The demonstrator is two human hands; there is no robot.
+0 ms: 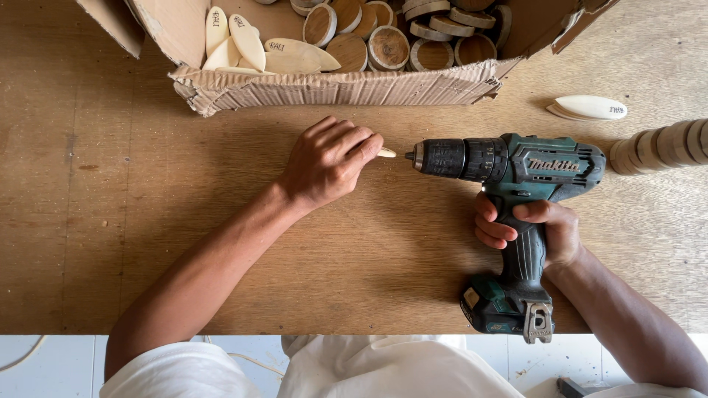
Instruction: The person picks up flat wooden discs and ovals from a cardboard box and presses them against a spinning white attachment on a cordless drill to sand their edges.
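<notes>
You pinned a small piece while the drill lined up on its tip
Your left hand (328,163) closed over a pale wooden piece (386,152) mid-worktop (110,221), steadying it below the cardboard box (332,87); your right hand (542,232) gripped the green cordless drill (516,184), bit level at that tip

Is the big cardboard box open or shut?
Open. The box has its flaps folded back, so you can see the wood discs and pale oval pieces lying inside.
</notes>
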